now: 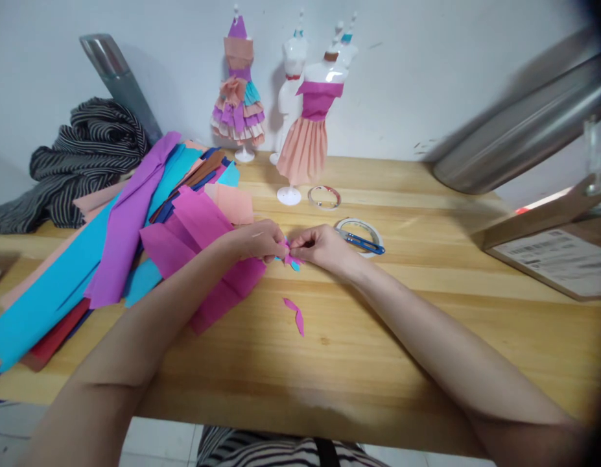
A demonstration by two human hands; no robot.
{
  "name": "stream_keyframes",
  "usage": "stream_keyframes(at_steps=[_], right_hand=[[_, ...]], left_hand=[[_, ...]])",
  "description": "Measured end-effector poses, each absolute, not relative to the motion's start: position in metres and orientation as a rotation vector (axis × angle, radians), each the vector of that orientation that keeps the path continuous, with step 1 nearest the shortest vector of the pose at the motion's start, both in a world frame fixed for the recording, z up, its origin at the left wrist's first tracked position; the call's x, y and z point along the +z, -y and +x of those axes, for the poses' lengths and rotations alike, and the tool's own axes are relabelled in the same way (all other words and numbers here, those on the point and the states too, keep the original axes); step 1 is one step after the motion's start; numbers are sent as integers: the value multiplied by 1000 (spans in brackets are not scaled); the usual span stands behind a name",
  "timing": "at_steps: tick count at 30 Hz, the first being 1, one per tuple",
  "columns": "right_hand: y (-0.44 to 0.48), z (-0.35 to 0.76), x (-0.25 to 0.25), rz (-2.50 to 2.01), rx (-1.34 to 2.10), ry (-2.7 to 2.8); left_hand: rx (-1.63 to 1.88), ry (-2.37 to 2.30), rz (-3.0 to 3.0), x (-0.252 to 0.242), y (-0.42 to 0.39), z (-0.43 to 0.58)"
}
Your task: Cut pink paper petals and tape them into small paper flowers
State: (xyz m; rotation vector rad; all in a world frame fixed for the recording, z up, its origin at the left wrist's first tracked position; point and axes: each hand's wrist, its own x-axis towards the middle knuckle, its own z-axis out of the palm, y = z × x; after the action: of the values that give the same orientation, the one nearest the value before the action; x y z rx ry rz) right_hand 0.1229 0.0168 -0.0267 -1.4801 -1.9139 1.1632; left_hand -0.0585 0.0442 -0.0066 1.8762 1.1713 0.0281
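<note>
My left hand (264, 241) and my right hand (322, 248) meet above the middle of the wooden table, their fingers closed in a pinch. Between the fingertips is a small pink and blue paper flower (291, 261), mostly covered by the fingers. A loose strip of magenta crepe paper (296, 316), narrow at its middle, lies on the wood just below the hands. Under and beside my left forearm spread sheets of magenta crepe paper (198, 217). Close to my right hand, a blue cutter (363, 242) rests across a roll of tape (378, 235).
Left of the hands lies a pile of coloured crepe paper (120, 227), with striped cloth (86, 162) and a bottle (120, 78) behind it. Dressed mini mannequins (305, 143) stand by the wall. A thinner tape ring (324, 197) sits before them. A cardboard box (553, 253) and metal cylinder (528, 123) are right.
</note>
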Motion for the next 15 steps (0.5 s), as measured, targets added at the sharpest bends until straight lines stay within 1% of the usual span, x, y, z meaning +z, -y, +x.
stream_keyframes(at_steps=[7, 10, 15], right_hand=[[-15, 128, -15, -1459, 1174, 1890], [-16, 131, -13, -1467, 1135, 1906], [-17, 133, -13, -1429, 976, 2071]], left_hand=[[64, -1003, 1866, -1, -46, -61], [53, -1050, 1934, -4, -47, -60], [18, -1172, 2000, -11, -47, -53]])
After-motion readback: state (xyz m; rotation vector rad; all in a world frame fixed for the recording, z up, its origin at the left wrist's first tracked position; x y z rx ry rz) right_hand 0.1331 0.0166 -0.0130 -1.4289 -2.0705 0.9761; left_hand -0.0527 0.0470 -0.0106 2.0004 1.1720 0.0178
